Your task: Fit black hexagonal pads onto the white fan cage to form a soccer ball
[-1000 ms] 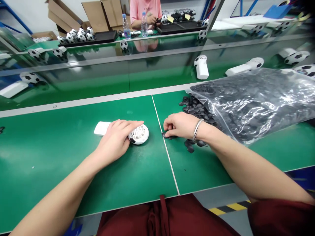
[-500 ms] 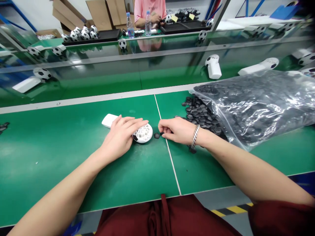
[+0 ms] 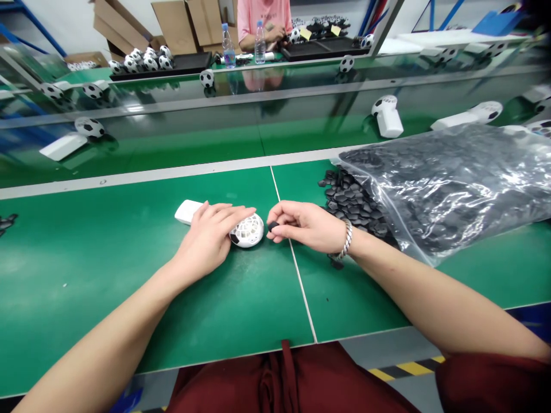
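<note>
My left hand lies over a white football-shaped plastic housing on the green table, its fingers wrapped across the top. The round end has an openwork pattern and one black patch. A white block-like handle sticks out on the far side of the hand. Just right of the housing, my right hand pinches a small black plastic piece between thumb and fingers, apart from the ball. A heap of black pentagon pieces lies behind my right wrist.
A clear plastic bag full of black pieces fills the table's right side. Beyond the table edge run belts carrying white football-shaped units. Across from me a person in a pink shirt works beside two water bottles.
My right hand has lifted the black piece and tilted it near the ball. The housing has shifted slightly left. Units on the near belt moved right; those on the far belt moved left.
</note>
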### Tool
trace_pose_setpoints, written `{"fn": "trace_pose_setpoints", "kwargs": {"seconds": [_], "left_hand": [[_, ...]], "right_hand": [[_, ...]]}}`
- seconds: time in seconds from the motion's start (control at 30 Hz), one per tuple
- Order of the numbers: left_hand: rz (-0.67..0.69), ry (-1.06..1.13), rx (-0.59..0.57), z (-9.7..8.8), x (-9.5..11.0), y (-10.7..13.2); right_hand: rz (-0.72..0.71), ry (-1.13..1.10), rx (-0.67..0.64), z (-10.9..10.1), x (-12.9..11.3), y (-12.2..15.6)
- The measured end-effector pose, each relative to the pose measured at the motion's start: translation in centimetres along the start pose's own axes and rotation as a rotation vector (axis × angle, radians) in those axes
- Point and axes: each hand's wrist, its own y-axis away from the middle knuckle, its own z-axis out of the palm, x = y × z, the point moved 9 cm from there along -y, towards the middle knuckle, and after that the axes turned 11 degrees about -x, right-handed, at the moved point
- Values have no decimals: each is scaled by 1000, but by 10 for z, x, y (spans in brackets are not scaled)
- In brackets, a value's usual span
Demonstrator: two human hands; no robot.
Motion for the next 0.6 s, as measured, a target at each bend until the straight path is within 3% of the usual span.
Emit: {"fn": "trace_pose_setpoints", "kwargs": {"seconds": [0.1,0.23,0.6], "left_hand": [[11,42,-45,1,1,0],[6,80,-60,0,2,1],[-55,125,36,-1,0,1]], "right_hand": [[-16,-62,-8,4,1,-2],[-94,187,86,-3,-13,-1],[-232,367,179,6,-23,1]]}}
